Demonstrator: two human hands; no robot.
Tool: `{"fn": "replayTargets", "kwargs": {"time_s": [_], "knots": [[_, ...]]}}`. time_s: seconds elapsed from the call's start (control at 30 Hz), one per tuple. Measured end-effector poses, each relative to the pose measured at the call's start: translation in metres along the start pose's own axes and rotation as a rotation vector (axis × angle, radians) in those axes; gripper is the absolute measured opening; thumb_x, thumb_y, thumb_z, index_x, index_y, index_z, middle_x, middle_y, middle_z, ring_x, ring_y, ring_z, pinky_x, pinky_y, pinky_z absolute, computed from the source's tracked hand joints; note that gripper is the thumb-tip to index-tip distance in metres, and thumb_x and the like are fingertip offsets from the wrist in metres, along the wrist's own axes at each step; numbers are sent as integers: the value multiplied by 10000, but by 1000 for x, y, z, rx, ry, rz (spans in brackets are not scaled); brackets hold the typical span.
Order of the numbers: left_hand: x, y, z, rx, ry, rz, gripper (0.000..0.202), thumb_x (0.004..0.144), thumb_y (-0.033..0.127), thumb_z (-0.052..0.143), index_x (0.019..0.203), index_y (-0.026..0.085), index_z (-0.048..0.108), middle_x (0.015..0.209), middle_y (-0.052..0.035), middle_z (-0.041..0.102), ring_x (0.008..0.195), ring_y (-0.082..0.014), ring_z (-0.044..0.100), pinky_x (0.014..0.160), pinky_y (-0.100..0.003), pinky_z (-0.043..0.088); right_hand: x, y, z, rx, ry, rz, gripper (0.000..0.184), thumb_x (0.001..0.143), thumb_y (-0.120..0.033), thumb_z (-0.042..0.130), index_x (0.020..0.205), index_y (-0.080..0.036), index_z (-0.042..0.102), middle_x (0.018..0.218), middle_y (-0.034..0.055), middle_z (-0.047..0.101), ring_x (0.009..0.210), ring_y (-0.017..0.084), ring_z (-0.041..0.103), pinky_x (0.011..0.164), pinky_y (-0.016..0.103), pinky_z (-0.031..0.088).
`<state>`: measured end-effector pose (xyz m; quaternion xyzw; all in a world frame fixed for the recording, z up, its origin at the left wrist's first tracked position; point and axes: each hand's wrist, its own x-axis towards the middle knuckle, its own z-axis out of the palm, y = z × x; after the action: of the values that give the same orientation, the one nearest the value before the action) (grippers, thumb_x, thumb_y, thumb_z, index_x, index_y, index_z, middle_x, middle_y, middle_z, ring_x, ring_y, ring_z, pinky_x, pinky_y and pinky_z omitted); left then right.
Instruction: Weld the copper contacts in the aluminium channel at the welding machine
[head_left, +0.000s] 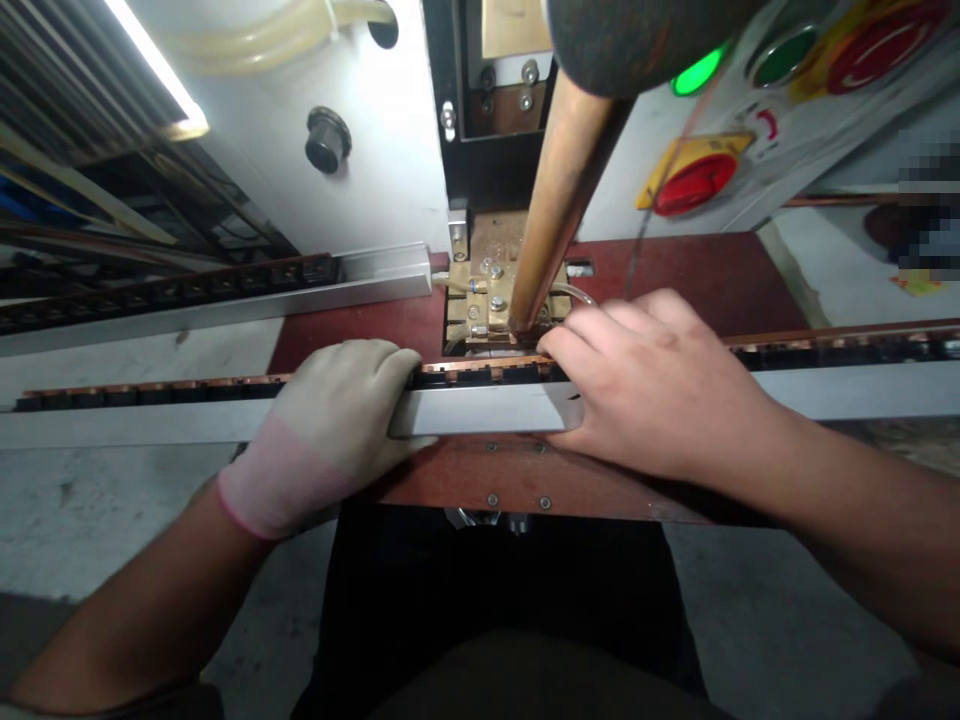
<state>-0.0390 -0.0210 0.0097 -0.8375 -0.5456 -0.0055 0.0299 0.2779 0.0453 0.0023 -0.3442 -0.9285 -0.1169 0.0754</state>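
A long silver metal rail runs across the whole view, with a copper strip and black blocks along its far edge. My left hand, in a white glove with a pink cuff, is closed around the rail left of centre, thumb on the near side. Bare, my right hand grips the same rail right of centre, fingers over the far edge. Between the hands, the copper edge lies just in front of a brass block. A thick copper rod slants down onto that block; whether it touches the strip is unclear.
Under the rail is a reddish-brown board with bolts. Another silver channel with black blocks lies at the back left. The machine's panel on the right carries a lit green lamp, a red rotary switch and an emergency stop button.
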Motion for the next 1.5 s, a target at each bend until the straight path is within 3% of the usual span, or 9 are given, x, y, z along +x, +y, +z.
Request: {"fn": "replayTargets", "kwargs": {"time_s": [0.1,0.27,0.43,0.6,0.73,0.9,1.1,1.27,1.5], "knots": [[1,19,14,-23,127,56,716,994,580,919,1533,152,719,1380,-229,860,1201,-442,853,1026,-581,687,2,-9,7,32,66,4,373,948,-553,838,1093,-220,755,1089,142,814,1023,368,688,888,460,337],[2,30,23,6,220,108,584,1135,569,763,1497,112,742,1343,-233,877,1138,-424,869,936,-563,692,2,-20,14,34,156,-51,333,991,-546,800,1059,-222,766,1039,133,801,998,356,667,865,465,337],[4,20,18,-37,152,86,625,1133,651,768,1508,150,764,1304,-195,891,1107,-399,877,937,-535,674,1,-13,6,64,104,-43,407,968,-539,859,1158,-185,789,1099,153,805,1031,360,693,865,454,405],[4,12,9,-78,34,-9,590,1041,599,895,1459,201,775,1307,-170,901,1157,-402,872,978,-526,661,-2,-3,-1,55,7,42,474,913,-582,931,1135,-190,784,1102,166,808,1030,373,706,811,442,437],[4,11,8,-67,55,16,611,1027,576,909,1469,183,754,1349,-189,899,1146,-406,872,955,-537,665,-3,-3,-1,21,31,38,364,861,-441,925,1094,-200,781,1071,153,801,1012,364,701,800,447,444],[1,10,9,-43,83,52,620,1028,578,910,1460,163,750,1353,-206,895,1129,-413,879,939,-534,666,-2,-7,-4,35,51,10,319,847,-408,923,1046,-208,776,1031,139,780,990,349,671,780,447,420],[-2,8,6,-59,53,27,609,998,521,956,1478,198,765,1352,-176,901,1191,-406,883,1009,-520,674,-2,-9,-1,-4,115,-43,287,968,-485,852,1003,-208,784,967,126,746,948,325,641,771,441,400],[-1,11,6,-53,56,2,551,1005,524,932,1418,194,777,1317,-179,903,1136,-405,880,974,-534,675,-2,-5,2,-33,105,-78,329,975,-557,834,946,-235,773,952,118,752,933,313,634,767,429,396],[3,9,11,-42,60,3,535,1028,573,865,1426,224,784,1309,-178,910,1121,-402,876,950,-529,668,-1,-7,0,-16,61,-38,356,976,-561,883,1031,-218,804,1010,129,794,983,324,663,773,416,405]]}}
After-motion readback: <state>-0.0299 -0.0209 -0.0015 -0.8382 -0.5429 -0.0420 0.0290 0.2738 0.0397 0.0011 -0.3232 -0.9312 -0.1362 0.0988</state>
